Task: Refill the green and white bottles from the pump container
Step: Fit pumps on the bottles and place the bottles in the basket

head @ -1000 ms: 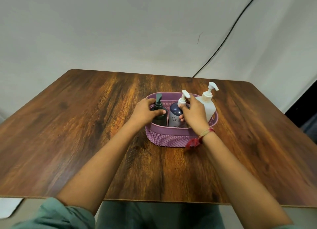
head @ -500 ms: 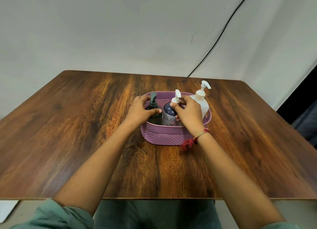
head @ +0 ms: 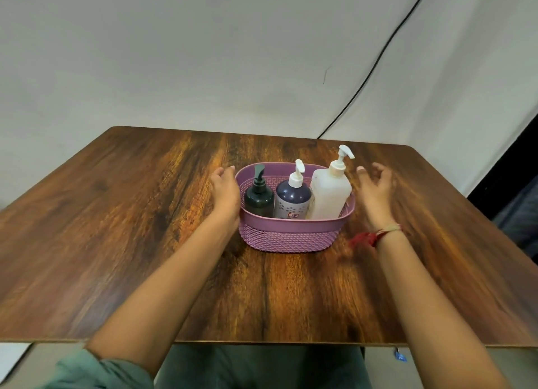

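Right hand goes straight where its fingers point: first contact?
Probably nothing: the right hand points forward beside the basket, clear of the white pump bottle; only bare table ahead, as far as depth shows.

A purple basket (head: 291, 237) is sitting on the wooden table (head: 116, 228), holding a green bottle (head: 258, 200), a dark bottle with a white pump (head: 292, 202) and a white bottle (head: 330, 195), left to right. The left hand (head: 225, 192) is hovering just beside its left end. The right hand (head: 374, 189) is hanging near its right end, fingers loose.

Even soft light; right side perhaps motion-blurred.
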